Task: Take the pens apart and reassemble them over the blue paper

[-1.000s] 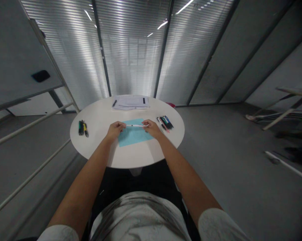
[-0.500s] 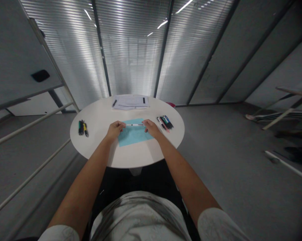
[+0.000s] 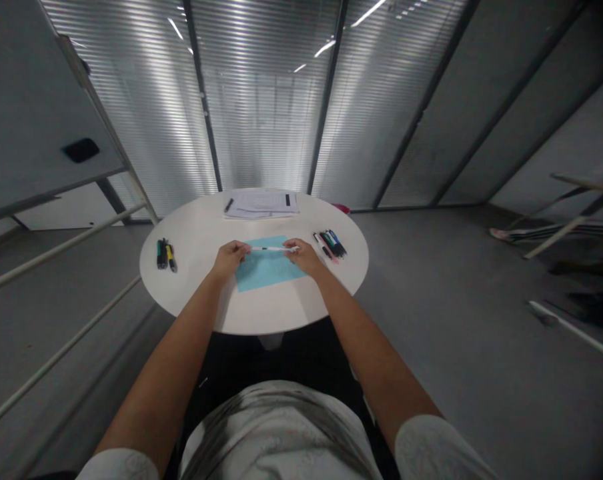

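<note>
A slim white pen (image 3: 269, 249) with a dark mark near its middle is held level between my two hands. My left hand (image 3: 229, 259) is closed on its left end, fingertips pinched together. My right hand (image 3: 303, 256) grips the right end, where a bit of white shows at the fingers. Both hands are over the far part of a light blue sheet (image 3: 269, 272), which lies slightly askew on the round white table (image 3: 266, 313).
Several pens (image 3: 330, 245) lie side by side right of my right hand. A smaller group of green and yellow markers (image 3: 165, 255) rests at the table's left. Stacked papers (image 3: 260, 205) with dark items on top lie at the back. A whiteboard frame (image 3: 71, 233) stands left.
My right fingers have shifted slightly on the pen, and its right end is seen differently, with more white at the fingertips. My left hand looks unmoved.
</note>
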Motion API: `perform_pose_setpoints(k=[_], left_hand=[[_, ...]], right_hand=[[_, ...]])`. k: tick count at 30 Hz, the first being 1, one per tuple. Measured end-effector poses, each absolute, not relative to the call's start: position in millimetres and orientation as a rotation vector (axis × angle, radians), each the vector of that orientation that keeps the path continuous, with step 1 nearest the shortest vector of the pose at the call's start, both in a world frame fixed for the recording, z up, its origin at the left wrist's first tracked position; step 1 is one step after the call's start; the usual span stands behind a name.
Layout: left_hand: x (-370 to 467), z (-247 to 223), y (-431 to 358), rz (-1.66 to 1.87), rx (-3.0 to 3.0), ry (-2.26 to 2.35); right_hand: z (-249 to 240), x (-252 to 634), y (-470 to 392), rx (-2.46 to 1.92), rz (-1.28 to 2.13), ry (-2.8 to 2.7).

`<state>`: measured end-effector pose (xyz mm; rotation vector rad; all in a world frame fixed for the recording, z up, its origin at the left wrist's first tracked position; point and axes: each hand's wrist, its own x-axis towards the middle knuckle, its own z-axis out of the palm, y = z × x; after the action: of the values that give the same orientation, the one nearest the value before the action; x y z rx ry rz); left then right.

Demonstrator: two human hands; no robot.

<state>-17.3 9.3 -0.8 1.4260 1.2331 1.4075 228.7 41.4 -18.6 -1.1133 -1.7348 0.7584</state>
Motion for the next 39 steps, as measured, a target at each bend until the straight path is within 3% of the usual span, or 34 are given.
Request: perform_pose_setpoints(k=[5,13,25,39], left_hand=[[-18,-3,12,1.426,1.409,1.224],[-20,-7,19,1.513,1.288,1.186],[-20,-9,22,1.565,1.178,1.202],[-19,-9,22,1.539,1.227,1.179]], right_hand=[[-19,228,42,-1.143,0.572,-1.828],[-13,230,38,-1.178,0.869,-1.477],[-13,234,39,-1.09,0.893,-1.456],[-13,224,21,-1.169,0.224,-2.224]])
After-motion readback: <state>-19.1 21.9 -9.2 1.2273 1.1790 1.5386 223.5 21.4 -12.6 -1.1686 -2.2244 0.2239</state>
